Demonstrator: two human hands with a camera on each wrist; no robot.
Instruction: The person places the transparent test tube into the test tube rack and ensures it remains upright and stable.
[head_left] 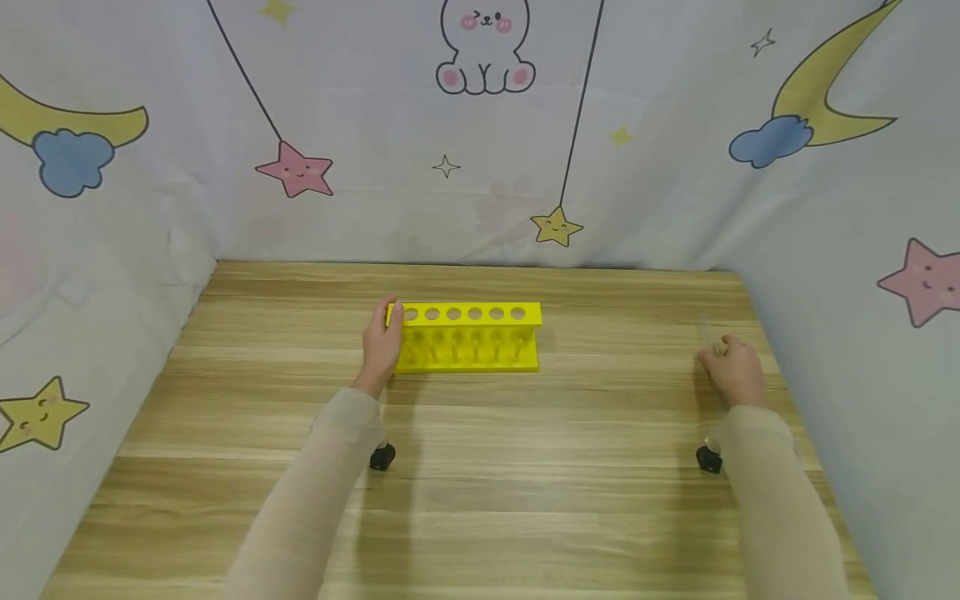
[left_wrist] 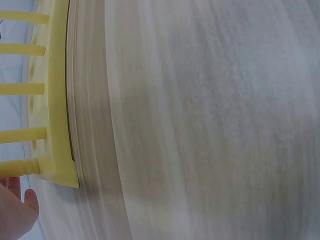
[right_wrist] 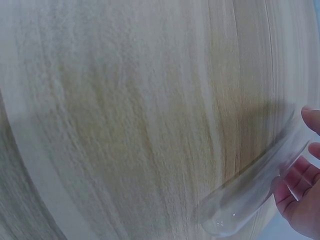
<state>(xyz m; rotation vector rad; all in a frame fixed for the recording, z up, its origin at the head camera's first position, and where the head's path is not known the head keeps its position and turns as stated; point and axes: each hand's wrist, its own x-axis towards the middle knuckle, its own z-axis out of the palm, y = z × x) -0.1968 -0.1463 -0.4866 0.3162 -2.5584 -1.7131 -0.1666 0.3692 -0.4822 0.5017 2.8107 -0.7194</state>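
Note:
A yellow test tube rack (head_left: 465,358) stands on the wooden table, its top plate pierced by a row of round holes. My left hand (head_left: 382,342) grips the rack's left end, with fingers at the top corner. In the left wrist view, that hand (left_wrist: 17,210) shows at the lower left beside the rack's yellow pegs (left_wrist: 22,89). Far to the right, my right hand (head_left: 735,371) holds a clear test tube (right_wrist: 245,200) low over the table. The right wrist view shows the tube's rounded end pointing away from the fingers (right_wrist: 295,187), some of which show through it.
The wood-grain table (head_left: 555,483) is bordered by printed white cloth (head_left: 390,217) at the back and both sides. A black wrist-camera piece (head_left: 382,457) hangs by the left sleeve, another (head_left: 708,459) by the right sleeve. Table surface lies between the rack and the right hand.

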